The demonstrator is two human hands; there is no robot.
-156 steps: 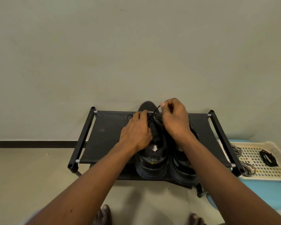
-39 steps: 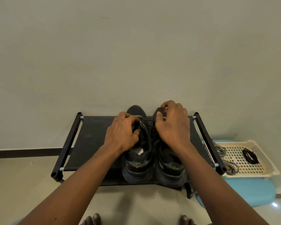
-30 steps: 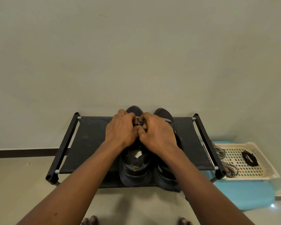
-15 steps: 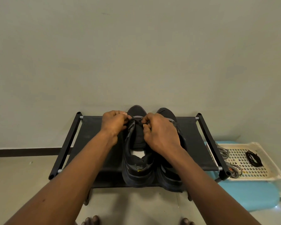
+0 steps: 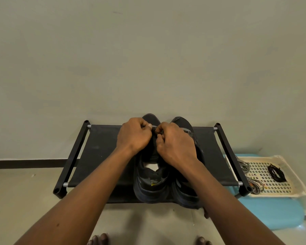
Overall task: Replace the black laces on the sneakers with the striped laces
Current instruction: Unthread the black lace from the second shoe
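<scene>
On the black fabric shoe rack (image 5: 99,152), a person is unlacing the left black sneaker (image 5: 151,184).
The left hand (image 5: 132,135) and right hand (image 5: 175,144) are each pinching the thin black lace (image 5: 155,132) near the toe, fingers curled tight. The right black sneaker (image 5: 184,124) is sitting just beside. The lace is probably soft, light and limp, so it is best gripped close to an eyelet. The black-and-white striped laces (image 5: 254,185) are lying on the cream perforated plastic tray (image 5: 297,184), near a coiled black lace (image 5: 276,172).
</scene>
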